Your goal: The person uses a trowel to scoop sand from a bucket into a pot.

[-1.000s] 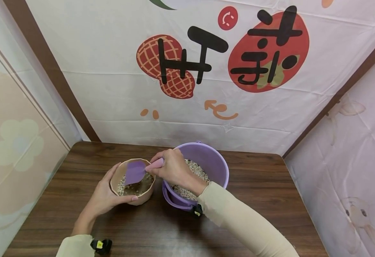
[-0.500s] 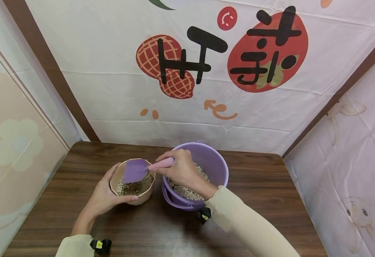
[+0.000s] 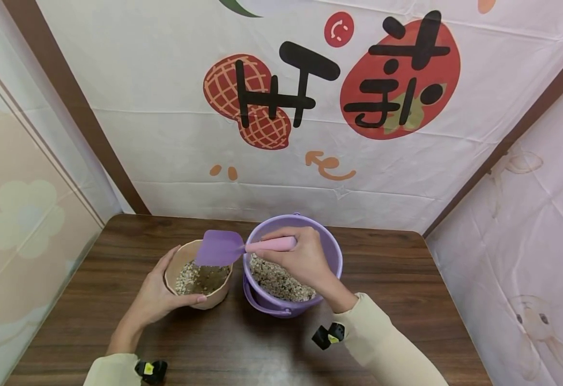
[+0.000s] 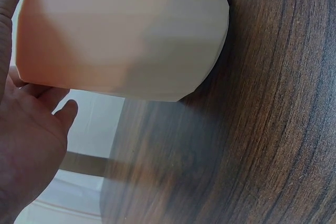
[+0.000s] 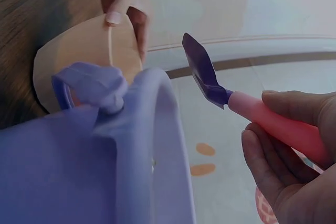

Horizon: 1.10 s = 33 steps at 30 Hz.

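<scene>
My left hand (image 3: 153,292) grips a beige faceted pot (image 3: 216,297), thumb on the near side and fingers round the left. Pale grit and brown, soil-like material lie inside it. In the left wrist view the pot (image 4: 121,35) stands on the table against my fingers. My right hand (image 3: 305,257) holds a small shovel by its pink handle (image 3: 272,245), above the purple bucket (image 3: 328,254). The shovel's purple blade (image 3: 220,248) hangs over the pot's far right rim, and its visible face carries no grit. Speckled grit (image 3: 281,281) covers the bucket's bottom.
The pot and bucket stand close together on a dark wooden table (image 3: 387,300). The bucket's handle (image 3: 267,308) hangs down at its near left side. A printed cloth wall (image 3: 165,134) rises behind the table's far edge, with more cloth at both sides.
My right hand has drawn the shovel rightward and up, from inside the pot to above its rim. More of the pot's contents now show. The left hand and pot have stayed in place.
</scene>
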### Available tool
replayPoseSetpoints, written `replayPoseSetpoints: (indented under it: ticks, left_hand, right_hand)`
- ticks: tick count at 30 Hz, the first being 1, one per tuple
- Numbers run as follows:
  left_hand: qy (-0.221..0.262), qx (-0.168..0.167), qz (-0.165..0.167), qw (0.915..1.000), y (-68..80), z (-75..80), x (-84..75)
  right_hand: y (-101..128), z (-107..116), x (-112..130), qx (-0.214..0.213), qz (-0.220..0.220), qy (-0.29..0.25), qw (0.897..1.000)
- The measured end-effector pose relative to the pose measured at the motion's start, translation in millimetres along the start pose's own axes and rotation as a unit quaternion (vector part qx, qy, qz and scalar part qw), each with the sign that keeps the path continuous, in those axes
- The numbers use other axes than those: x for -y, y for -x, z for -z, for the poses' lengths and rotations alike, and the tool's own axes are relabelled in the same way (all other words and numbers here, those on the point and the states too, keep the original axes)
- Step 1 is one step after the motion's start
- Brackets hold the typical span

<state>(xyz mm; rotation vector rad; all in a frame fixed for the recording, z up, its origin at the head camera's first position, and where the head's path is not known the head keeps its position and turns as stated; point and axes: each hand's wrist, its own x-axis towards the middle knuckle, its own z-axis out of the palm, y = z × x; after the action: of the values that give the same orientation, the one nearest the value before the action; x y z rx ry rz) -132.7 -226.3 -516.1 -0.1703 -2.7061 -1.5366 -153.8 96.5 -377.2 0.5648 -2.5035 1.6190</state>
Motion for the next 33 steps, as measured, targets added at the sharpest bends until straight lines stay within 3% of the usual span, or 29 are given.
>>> replayPoseSetpoints:
  ticks: [5,12,33]
  left_hand:
    - [0.0,0.0,0.0,1.0,0.6,-0.1,-0.5]
    - [-0.011,-0.003,0.0,0.9999,0.7,-0.3,-3.0]
    - [-0.011,-0.012,-0.009,0.9998,-1.0,-0.6,-4.2]
  right_hand:
    - [9.0,14.0,-4.4,-0.027,-0.027,-0.026,0.999]
    - [20.7,32.2,-13.3,-0.032,-0.056,-0.082,0.995]
    - [47.6,79.8,-36.5,-0.101,-0.076,-0.061,0.99]
